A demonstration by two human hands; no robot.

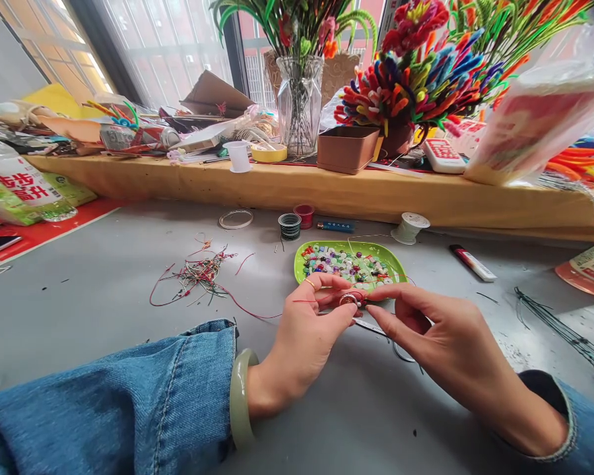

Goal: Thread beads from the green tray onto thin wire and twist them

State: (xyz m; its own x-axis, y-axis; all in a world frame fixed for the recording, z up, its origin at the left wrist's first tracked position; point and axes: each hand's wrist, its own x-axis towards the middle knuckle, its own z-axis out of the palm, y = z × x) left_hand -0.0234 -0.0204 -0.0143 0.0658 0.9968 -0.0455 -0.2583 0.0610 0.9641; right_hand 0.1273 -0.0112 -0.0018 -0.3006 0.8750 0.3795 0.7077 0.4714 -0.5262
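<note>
My left hand (309,330) pinches a small beaded piece (349,300) with red cord between thumb and fingers. Close to its right side, my right hand (426,323) has thumb and forefinger nearly together on the red cord (360,296) at the piece. Just behind both hands lies a green tray (299,264) of mixed coloured beads. Below the fingers, part of a pair of scissors or similar metal tool (371,326) shows, mostly hidden. A red cord end trails left from my left hand across the grey table (143,356).
Cord scraps (200,274) lie left of the tray. Behind it are a dark green spool (290,226), a red spool (303,215), a white spool (410,227) and a blue eraser-like stick (335,227). A glue tube (472,263) and dark wires (569,330) lie right.
</note>
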